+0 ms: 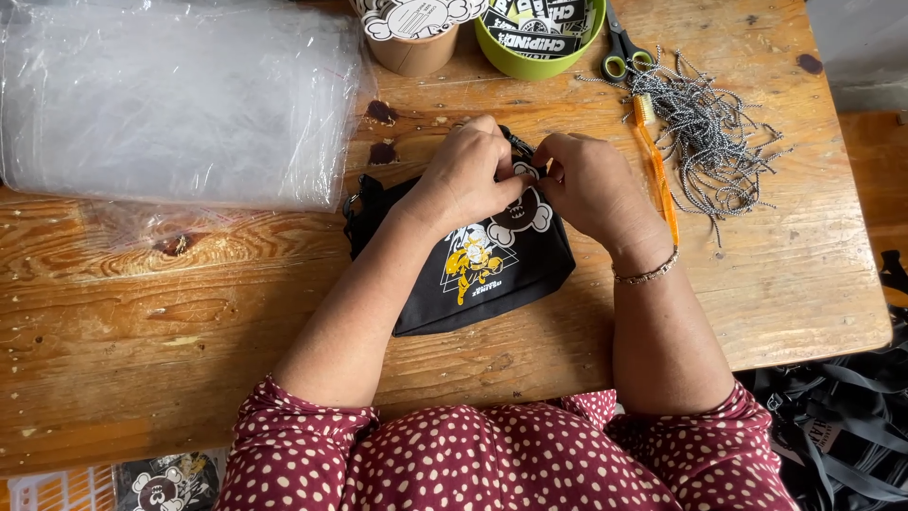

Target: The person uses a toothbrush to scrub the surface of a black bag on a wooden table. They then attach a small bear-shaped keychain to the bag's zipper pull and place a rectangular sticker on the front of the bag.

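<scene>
A black pouch (492, 274) is being held on the wooden table (189, 312). A bone-shaped tag (523, 213) at its top is being pinched by the left hand (465, 175) and right hand (591, 185). Farther off, cords (709, 132) and scissors (621, 47) are lying.

We see the left hand (465, 176) and right hand (589, 185) meeting over the upper edge of a small black printed fabric pouch (473, 270), pinching a bone-shaped white paper tag (523, 214) on it.
</scene>
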